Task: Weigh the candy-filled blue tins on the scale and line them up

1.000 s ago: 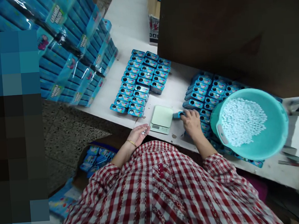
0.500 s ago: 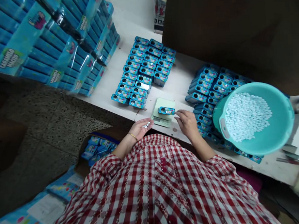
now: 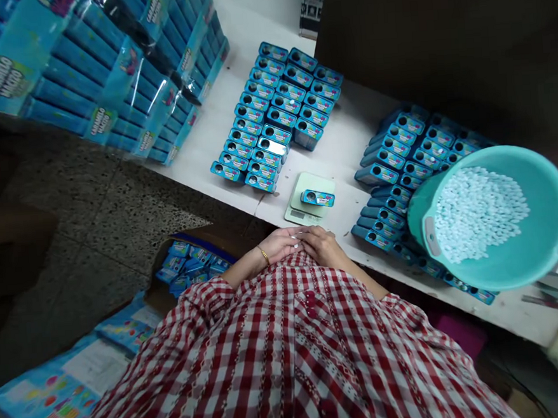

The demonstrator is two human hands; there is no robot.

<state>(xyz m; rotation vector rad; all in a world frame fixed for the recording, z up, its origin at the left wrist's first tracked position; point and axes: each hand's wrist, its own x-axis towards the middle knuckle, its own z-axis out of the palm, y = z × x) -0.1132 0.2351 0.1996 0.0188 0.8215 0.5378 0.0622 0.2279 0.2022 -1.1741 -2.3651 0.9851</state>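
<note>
**Hands meet at the table edge, one tin on the scale**

Reading the head camera from left to right. Shrink-wrapped bundles of blue tins [image 3: 102, 75], labelled "Caramelo", are stacked at the far left, seemingly kept clear of the working area. Below them, past the speckled terrazzo floor [image 3: 104, 246], a cardboard box [image 3: 170, 299] holds loose blue tins [image 3: 190, 263].

On the white table [image 3: 241, 20], rows of blue tins [image 3: 272, 107] lie flat and tightly packed, their round windows facing up, which I take to be for saving space and easy checking. The person's left hand [image 3: 279, 246], wearing a gold bangle, and right hand [image 3: 322, 245] are pressed together at the table edge, and I cannot tell whether anything lies between them. Closest to them, a pale green digital scale [image 3: 304, 197] carries a single blue tin [image 3: 317, 198], lying flat.

Further right is a second block of tins [image 3: 390, 163]. A teal plastic basin [image 3: 554, 215] sits tilted over it, heaped with small white candies [image 3: 477, 211], apparently placed within the right hand's reach.
</note>
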